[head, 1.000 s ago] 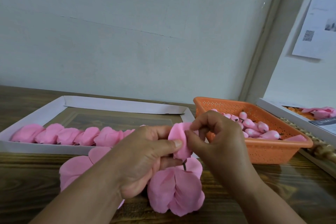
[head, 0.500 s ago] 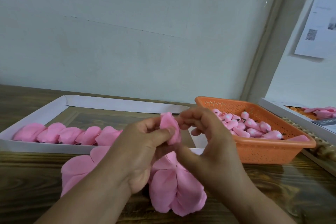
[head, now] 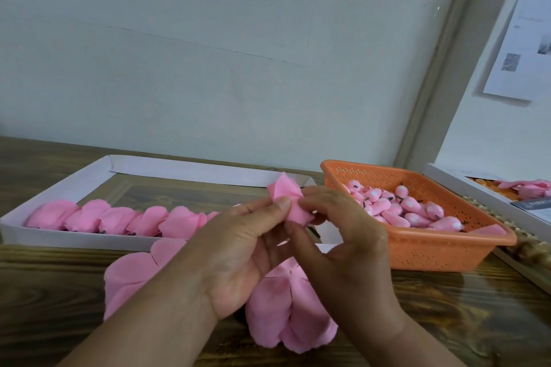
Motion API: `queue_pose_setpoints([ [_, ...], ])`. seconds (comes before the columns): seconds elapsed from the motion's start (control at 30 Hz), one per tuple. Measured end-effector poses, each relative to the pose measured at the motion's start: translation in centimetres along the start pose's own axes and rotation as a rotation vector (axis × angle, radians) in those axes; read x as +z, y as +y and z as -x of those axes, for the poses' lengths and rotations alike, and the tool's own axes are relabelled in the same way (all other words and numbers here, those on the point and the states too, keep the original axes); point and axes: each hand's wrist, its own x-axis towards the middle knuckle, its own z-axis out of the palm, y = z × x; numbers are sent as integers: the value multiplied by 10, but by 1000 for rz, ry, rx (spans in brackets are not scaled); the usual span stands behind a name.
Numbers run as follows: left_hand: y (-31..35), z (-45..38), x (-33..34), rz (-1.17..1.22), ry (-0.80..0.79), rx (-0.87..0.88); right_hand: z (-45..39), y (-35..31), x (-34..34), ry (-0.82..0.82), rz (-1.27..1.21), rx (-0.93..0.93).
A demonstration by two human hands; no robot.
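My left hand (head: 238, 250) and right hand (head: 343, 247) both pinch the folded pink petal (head: 287, 202), held above the tabletop (head: 447, 322), near the orange basket (head: 432, 250). Risk: uneven thumb pressure may crease it or let the fold spring open. A slack pinch would drop it among the loose petals (head: 286, 316).

craft workshop — basket of pink buds (head: 399, 211) | tray of finished flowers (head: 119, 220) | wooden table (head: 44, 307)

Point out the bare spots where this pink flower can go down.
Free: the white tray's back half, behind its row of pink flowers; bare table left of the loose petals and in front of the orange basket. Crowded: the basket and the petals.
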Motion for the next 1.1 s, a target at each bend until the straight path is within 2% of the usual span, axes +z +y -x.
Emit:
queue_pose_setpoints([
  [0.1,-2,0,-1,-97,-33,6,-1,-1,0,-27,-72,67],
  [0.23,-5,0,-1,-78,-134,29,-2,-2,-3,-55,-175,110],
  [0.37,-3,1,-2,-95,-215,42,-3,-7,-4,-170,-404,193],
  [0.5,-3,2,-1,-75,-198,43,-3,-7,-6,-254,-583,321],
  [0.7,-7,1,4,-35,-41,69,6,-9,5,-162,-128,7],
  [0.83,-9,2,6,-24,51,66,8,-9,7,-131,38,-60],
  [0.9,-7,3,6,-47,41,71,6,-11,5,-165,-20,-16],
  [1.03,-5,6,6,-116,-99,97,1,-15,-2,-235,-340,271],
  [1.1,-4,5,5,-133,-112,101,-1,-15,-3,-264,-457,375],
])
